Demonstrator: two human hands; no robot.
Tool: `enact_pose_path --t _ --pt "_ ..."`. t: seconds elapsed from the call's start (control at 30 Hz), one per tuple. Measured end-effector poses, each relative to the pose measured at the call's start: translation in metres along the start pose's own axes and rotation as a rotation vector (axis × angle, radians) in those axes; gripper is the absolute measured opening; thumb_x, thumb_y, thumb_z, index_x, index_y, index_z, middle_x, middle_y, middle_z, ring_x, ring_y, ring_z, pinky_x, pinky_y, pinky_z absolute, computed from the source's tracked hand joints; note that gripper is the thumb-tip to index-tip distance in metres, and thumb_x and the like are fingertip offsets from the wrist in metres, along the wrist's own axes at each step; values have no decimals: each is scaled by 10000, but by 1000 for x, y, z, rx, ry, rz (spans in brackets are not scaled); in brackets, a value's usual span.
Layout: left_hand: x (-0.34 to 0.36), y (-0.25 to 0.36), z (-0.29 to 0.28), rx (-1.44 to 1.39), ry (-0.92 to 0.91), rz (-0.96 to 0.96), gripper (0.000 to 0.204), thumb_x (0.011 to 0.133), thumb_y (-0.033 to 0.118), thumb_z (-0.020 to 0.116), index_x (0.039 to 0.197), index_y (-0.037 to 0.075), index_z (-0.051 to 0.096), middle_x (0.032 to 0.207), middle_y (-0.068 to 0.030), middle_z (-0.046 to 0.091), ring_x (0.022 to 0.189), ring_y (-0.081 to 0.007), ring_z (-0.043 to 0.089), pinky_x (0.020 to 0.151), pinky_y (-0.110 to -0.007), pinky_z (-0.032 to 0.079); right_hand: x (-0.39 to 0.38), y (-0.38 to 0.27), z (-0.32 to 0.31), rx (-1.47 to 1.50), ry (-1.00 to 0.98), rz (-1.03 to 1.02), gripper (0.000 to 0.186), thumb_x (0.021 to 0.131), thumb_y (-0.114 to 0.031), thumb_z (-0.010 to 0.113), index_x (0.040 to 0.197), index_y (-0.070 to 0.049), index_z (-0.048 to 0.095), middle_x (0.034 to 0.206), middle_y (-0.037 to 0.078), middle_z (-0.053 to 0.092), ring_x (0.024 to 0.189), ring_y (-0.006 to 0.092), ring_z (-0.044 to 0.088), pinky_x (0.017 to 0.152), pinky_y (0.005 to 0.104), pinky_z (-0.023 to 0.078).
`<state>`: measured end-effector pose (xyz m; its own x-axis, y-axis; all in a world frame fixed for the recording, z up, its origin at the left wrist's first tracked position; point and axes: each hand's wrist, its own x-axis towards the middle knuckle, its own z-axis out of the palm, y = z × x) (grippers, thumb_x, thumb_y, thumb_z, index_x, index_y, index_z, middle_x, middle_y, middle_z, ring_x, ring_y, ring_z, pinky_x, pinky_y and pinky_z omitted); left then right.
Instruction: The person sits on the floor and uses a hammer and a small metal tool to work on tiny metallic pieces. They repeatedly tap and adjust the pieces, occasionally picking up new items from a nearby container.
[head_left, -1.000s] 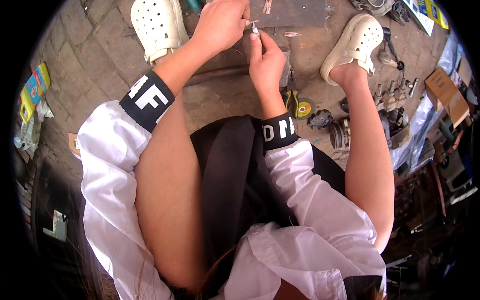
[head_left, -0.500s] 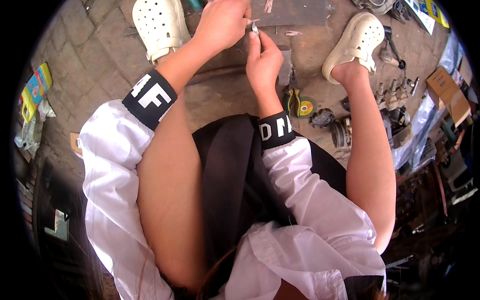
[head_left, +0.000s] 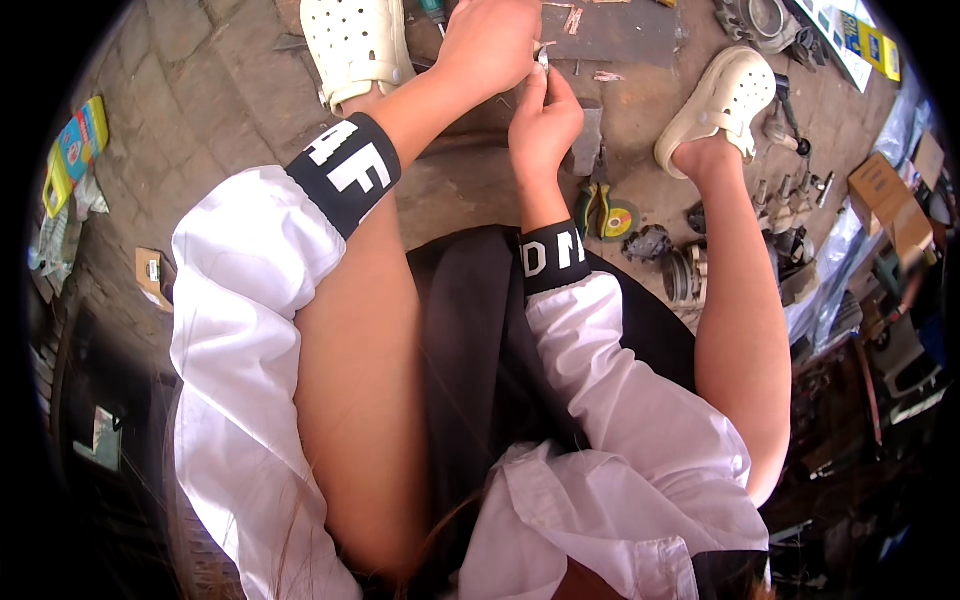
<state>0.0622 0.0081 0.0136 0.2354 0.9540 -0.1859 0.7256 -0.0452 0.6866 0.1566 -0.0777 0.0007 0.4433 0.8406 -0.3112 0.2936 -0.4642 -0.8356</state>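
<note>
Near the top, my two hands meet over a small silvery piece (head_left: 543, 57). My right hand (head_left: 548, 115) pinches it between thumb and forefinger. My left hand (head_left: 492, 48) is closed right beside it, back of the hand up, its fingertips at a thin pale end; its grip is mostly hidden. Beyond lies a dark flat plate (head_left: 640, 35) with pinkish shreds (head_left: 572, 20) on it. Another shred (head_left: 607, 76) lies nearer me. Just right of my right hand stands a grey metal block (head_left: 588, 138), with yellow-green pliers (head_left: 598, 203) below it.
A cutting disc (head_left: 621, 219) lies by the pliers, with metal parts (head_left: 685, 272) to its right. My cream clogs (head_left: 352, 45) flank the work. A teal-handled tool (head_left: 432, 10) lies beside the left one. Cardboard boxes (head_left: 890, 205) and plastic wrap (head_left: 825, 295) are at right.
The view has shifted, so the floor, clogs and hands appear farther right and slightly lower. Both hands stay together at the small silvery piece.
</note>
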Motion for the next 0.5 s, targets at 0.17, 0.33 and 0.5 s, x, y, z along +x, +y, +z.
enact_pose_path --t 0.17,0.33,0.5 --pt "2 4 4 27 -16 -32 71 732 101 679 713 54 628 819 -182 622 847 -386 600 755 -471 480 5 -5 -5 -145 -24 28 270 973 -207 591 974 49 677 710 157 659 587 200 565 600 342 473" --pt "0 2 1 65 -13 -9 64 733 102 672 717 54 633 819 -179 621 863 -382 597 769 -470 478 6 -7 -13 -147 -104 -8 258 968 -213 598 980 32 678 677 167 639 561 243 559 587 365 469" --pt "1 -1 2 30 -25 -2 71 719 95 682 713 53 625 813 -173 616 857 -385 594 770 -470 478 4 -7 -14 -162 -100 -1 254 969 -218 598 1006 18 683 662 173 610 559 232 517 587 362 461"
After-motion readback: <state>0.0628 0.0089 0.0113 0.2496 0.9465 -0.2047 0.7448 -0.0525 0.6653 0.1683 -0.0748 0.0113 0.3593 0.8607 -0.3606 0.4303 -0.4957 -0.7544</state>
